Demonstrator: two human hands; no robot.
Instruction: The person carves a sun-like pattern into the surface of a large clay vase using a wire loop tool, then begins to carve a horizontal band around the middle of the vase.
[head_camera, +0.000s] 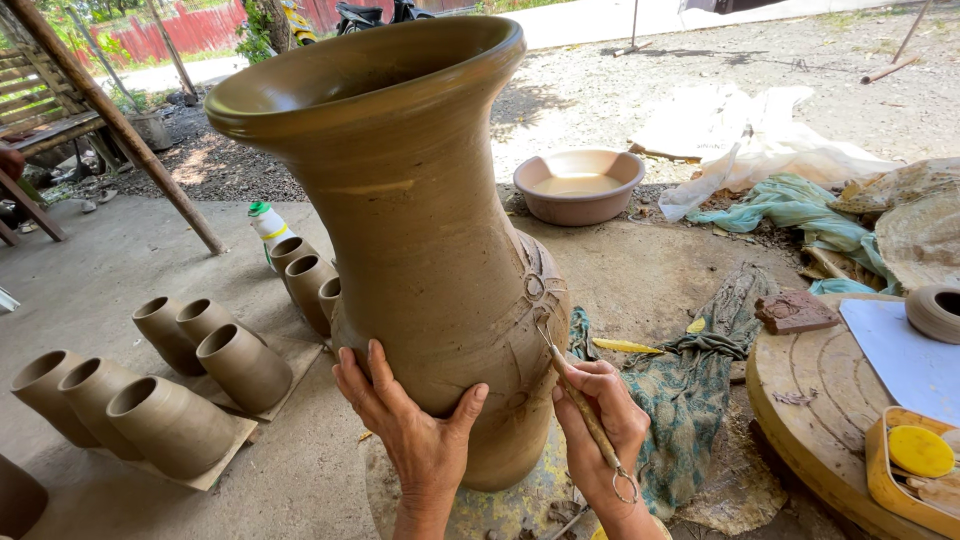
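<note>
A tall brown clay vase (420, 230) with a flared rim stands on a round wheel (520, 510) right in front of me. My left hand (410, 420) lies flat on its lower body, fingers spread. My right hand (600, 420) holds a thin loop-ended carving tool (580, 405), whose upper tip touches a raised relief pattern on the vase's right side.
Several unfired clay cylinders (170, 420) lie on boards at the left, more (305, 270) behind them beside a white bottle (268, 222). A clay basin (578, 185) sits at the back. A round wooden table (830, 410) with a yellow tray (915, 460) stands at the right; cloths (690, 390) lie on the ground.
</note>
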